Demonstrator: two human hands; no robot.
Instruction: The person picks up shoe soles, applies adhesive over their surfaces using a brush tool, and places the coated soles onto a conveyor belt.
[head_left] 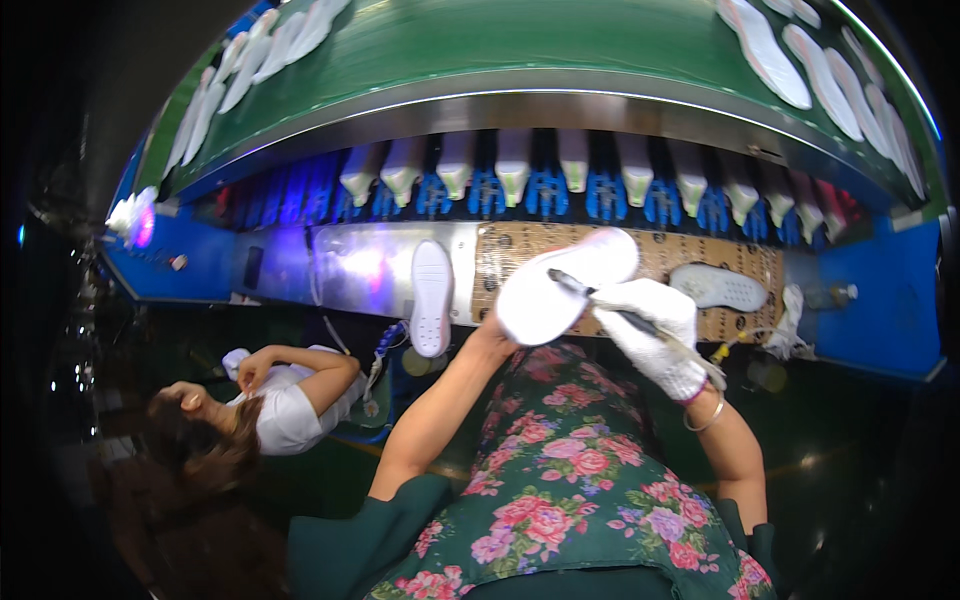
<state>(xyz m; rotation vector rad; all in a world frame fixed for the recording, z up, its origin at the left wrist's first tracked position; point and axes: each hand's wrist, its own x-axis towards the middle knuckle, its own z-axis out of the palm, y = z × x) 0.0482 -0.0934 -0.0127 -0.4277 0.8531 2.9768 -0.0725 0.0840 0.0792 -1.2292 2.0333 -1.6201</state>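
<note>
A white shoe sole is tilted in front of me, held by my left hand. That hand is bare, and most of its fingers are hidden behind the sole. My right hand wears a white glove and is closed around a thin brush. The brush's dark tip lies over the sole's inner face, seemingly touching it. Left of my hands, a second white sole lies on the metal ledge. A greyish-white sole with small holes rests to the right on brown cardboard.
Above the ledge runs a green conveyor belt with several white soles at both sides. Under its metal edge stands a row of pale blocks and blue parts. A seated person is at left. A crumpled white cloth hangs at right.
</note>
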